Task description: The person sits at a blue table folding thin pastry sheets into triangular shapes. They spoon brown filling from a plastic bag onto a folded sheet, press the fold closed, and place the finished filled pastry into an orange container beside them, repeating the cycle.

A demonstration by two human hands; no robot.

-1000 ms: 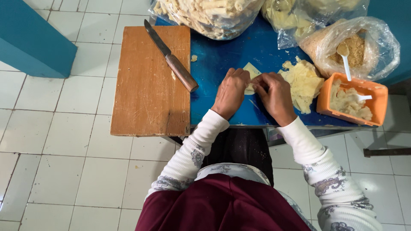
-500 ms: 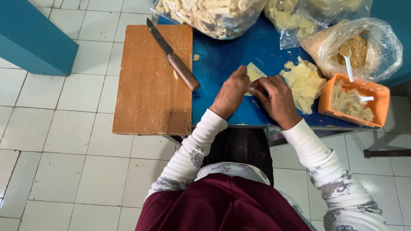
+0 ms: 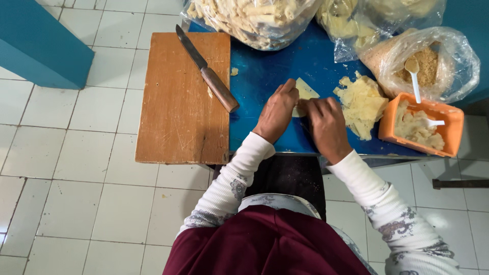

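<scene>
My left hand (image 3: 277, 112) and my right hand (image 3: 326, 125) meet over a pale yellow thin wrapper sheet (image 3: 305, 91) lying on the blue table (image 3: 265, 76). The fingers of both hands pinch and fold its near edge. The wrapper's far corner sticks out beyond my fingers; what lies under them is hidden. A stack of the same pale sheets (image 3: 362, 104) sits just right of my right hand.
A wooden cutting board (image 3: 178, 112) overhangs the table's left side, with a wooden-handled knife (image 3: 206, 69) across it. An orange tub (image 3: 423, 125) of filling with a white spoon stands at right. Behind are clear bags of rolled pieces (image 3: 254, 20) and crumbs (image 3: 428, 61). The floor is white tile.
My hands have stayed over the wrapper, fingers working its near edge closer together. The view has shifted slightly.
</scene>
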